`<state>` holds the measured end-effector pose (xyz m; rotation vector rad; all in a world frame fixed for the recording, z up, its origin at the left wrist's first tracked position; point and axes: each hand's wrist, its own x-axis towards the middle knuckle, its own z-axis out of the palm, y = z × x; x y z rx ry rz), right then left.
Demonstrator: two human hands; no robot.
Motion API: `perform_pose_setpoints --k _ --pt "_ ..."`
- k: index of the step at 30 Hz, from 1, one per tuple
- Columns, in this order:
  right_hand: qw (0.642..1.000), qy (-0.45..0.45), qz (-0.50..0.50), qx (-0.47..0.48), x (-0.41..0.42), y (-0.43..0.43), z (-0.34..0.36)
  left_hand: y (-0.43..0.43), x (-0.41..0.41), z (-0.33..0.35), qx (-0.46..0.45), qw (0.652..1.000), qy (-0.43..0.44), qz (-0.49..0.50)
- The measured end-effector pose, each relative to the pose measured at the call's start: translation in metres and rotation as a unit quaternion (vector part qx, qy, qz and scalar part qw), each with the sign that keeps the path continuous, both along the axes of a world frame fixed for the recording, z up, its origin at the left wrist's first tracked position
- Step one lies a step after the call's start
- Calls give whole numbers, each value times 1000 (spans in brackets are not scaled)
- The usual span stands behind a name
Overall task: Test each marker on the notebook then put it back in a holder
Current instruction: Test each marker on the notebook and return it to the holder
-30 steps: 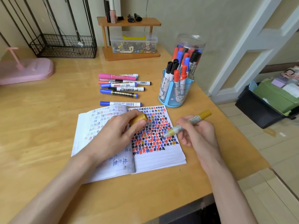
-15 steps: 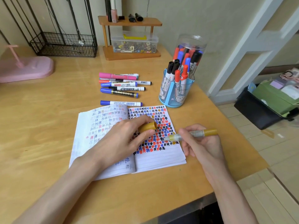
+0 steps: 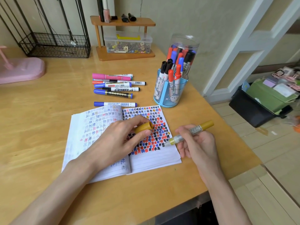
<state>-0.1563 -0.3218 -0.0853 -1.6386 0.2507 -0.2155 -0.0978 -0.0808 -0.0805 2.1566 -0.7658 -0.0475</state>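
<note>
Right hand (image 3: 197, 143) grips gold marker (image 3: 188, 133), tip at notebook (image 3: 152, 158), frame centre; left hand (image 3: 116, 140) pinches cap (image 3: 143, 127).

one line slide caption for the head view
Right hand holds uncapped gold marker over the notebook; left hand holds its cap.

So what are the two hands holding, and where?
The right hand grips the gold marker around its barrel; the left hand pinches its cap between fingertips.
</note>
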Motion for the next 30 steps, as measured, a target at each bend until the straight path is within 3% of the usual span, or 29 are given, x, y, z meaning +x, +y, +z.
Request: perform_pose_setpoints --k 19,30 --pt "996 -18 29 -82 0 3 -4 -1 2 -2 8 1000 -14 9" --pt "998 -16 9 -66 0 0 -4 0 2 -3 11 1000 -17 12"
